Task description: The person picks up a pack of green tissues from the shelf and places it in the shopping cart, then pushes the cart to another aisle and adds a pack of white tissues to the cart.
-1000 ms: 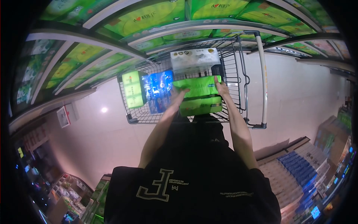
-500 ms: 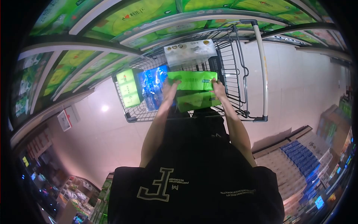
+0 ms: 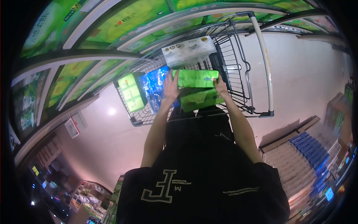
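Between my two hands is a green tissue pack point(image 3: 197, 78), held level over the shopping cart point(image 3: 238, 65). My left hand point(image 3: 171, 86) grips its left end, fingers along the side. At the right end, my right hand point(image 3: 220, 86) is closed on the pack's edge. Just below it lies a second green tissue pack point(image 3: 201, 99) in the cart, partly covered. A blue plastic-wrapped pack point(image 3: 151, 87) sits to the left, close by my left hand. Farther left stands a light green pack point(image 3: 130, 92). A white pack point(image 3: 189, 51) rests at the cart's far side.
Shelves of green tissue packs point(image 3: 130, 18) run along the far side, close against the cart. A pale floor point(image 3: 298, 74) extends to the right. Stacked goods with blue packs point(image 3: 309, 149) stand at lower right. A small white sign point(image 3: 72, 127) is at left.
My left hand has shifted its grip further round the left end of the green tissue pack. The view has turned slightly, so the cart appears tilted.
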A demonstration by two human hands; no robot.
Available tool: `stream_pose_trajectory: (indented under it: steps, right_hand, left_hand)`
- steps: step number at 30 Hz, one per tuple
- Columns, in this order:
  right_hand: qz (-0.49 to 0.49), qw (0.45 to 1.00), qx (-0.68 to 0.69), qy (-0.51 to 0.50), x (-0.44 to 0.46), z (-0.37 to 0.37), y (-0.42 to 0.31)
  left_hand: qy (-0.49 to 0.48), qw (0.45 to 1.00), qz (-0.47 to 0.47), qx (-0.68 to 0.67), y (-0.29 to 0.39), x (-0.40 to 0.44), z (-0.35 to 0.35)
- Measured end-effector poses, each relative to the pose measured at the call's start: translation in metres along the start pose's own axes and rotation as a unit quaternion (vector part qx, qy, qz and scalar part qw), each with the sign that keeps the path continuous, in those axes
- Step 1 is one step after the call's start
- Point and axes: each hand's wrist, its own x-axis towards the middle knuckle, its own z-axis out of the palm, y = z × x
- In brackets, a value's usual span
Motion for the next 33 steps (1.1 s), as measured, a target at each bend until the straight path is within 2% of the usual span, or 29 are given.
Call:
stream_pose_trajectory:
  steps: [2, 3, 4, 6, 7, 8, 10, 12, 13, 14, 16, 19, 20, 21, 22, 23, 24, 26, 27, 29, 30, 31, 33]
  right_hand:
    - [0.026, 0.999, 0.01, -0.047, 0.006, -0.001, 0.006]
    - [0.028, 0.999, 0.015, -0.042, 0.005, -0.001, 0.007]
    - [0.037, 0.999, 0.017, -0.037, 0.002, 0.0, 0.009]
    - [0.052, 0.998, 0.023, -0.03, -0.003, 0.002, 0.011]
    - [0.047, 0.998, -0.004, -0.03, -0.005, 0.002, 0.01]
    - [0.04, 0.998, -0.032, -0.031, -0.007, 0.001, 0.01]
    - [0.069, 0.997, -0.017, -0.025, -0.004, 0.001, 0.003]
    - [0.124, 0.989, 0.064, -0.058, -0.008, -0.02, -0.017]
    - [0.092, 0.995, 0.037, -0.018, -0.014, -0.032, -0.027]
    - [0.086, 0.994, 0.07, -0.016, 0.0, -0.029, -0.019]
    - [0.02, 0.998, 0.055, 0.021, 0.014, -0.036, -0.019]
    - [0.041, 0.999, -0.008, -0.026, 0.038, -0.034, -0.024]
    - [0.041, 0.999, -0.006, -0.028, 0.039, -0.027, -0.02]
    - [0.074, 0.993, 0.045, -0.08, 0.032, -0.023, -0.029]
    - [0.105, 0.981, 0.096, -0.13, 0.029, -0.022, -0.035]
    - [0.073, 0.993, 0.068, -0.066, 0.06, 0.029, 0.0]
    - [0.073, 0.992, 0.072, -0.067, 0.057, 0.03, -0.002]
    - [0.032, 0.999, 0.028, -0.012, 0.038, 0.021, -0.013]
    - [0.046, 0.999, 0.016, -0.003, 0.028, 0.01, -0.021]
    - [0.044, 0.998, -0.037, -0.039, 0.018, -0.016, -0.028]
    - [0.041, 0.992, -0.091, -0.076, 0.016, -0.022, -0.023]
    - [0.01, 0.991, -0.124, -0.055, 0.01, -0.027, -0.017]
    - [0.022, 0.99, -0.109, -0.085, 0.001, -0.036, -0.008]
  left_hand:
    - [-0.064, 0.961, 0.156, 0.218, -0.015, 0.015, 0.005]
    - [-0.047, 0.956, 0.198, 0.211, -0.019, 0.024, 0.008]
    - [-0.047, 0.954, 0.206, 0.213, -0.021, 0.032, 0.012]
    - [-0.245, 0.941, 0.079, 0.218, -0.019, 0.043, 0.022]
    - [-0.206, 0.953, 0.108, 0.194, -0.021, 0.043, 0.023]
    - [-0.208, 0.952, 0.111, 0.194, -0.02, 0.041, 0.026]
    - [-0.213, 0.957, 0.086, 0.178, -0.01, 0.031, 0.019]
    - [-0.202, 0.964, 0.073, 0.158, 0.001, 0.017, 0.016]
    - [-0.19, 0.971, 0.055, 0.133, 0.008, 0.005, 0.017]
    - [-0.196, 0.969, 0.056, 0.137, 0.018, -0.007, 0.02]
    - [-0.082, 0.987, 0.051, 0.13, 0.046, -0.028, 0.022]
    - [-0.098, 0.977, 0.023, 0.188, 0.051, -0.027, 0.035]
    - [-0.1, 0.973, 0.007, 0.206, 0.046, -0.023, 0.043]
    - [-0.1, 0.973, 0.006, 0.209, 0.039, -0.02, 0.045]
    - [-0.15, 0.977, -0.023, 0.147, 0.028, -0.015, 0.041]
    - [-0.199, 0.975, -0.052, 0.085, 0.018, -0.009, 0.036]
    - [-0.199, 0.974, -0.052, 0.089, 0.006, -0.006, 0.037]
    - [-0.211, 0.977, -0.014, 0.002, -0.015, -0.003, 0.039]
    - [-0.212, 0.977, -0.014, 0.004, -0.016, -0.006, 0.037]
    - [-0.104, 0.992, 0.045, -0.06, -0.017, -0.017, 0.033]
    - [-0.106, 0.991, 0.047, -0.062, -0.018, -0.018, 0.032]
    - [-0.102, 0.99, 0.041, -0.093, -0.021, -0.02, 0.031]
    - [-0.094, 0.984, 0.025, -0.151, -0.019, -0.024, 0.029]
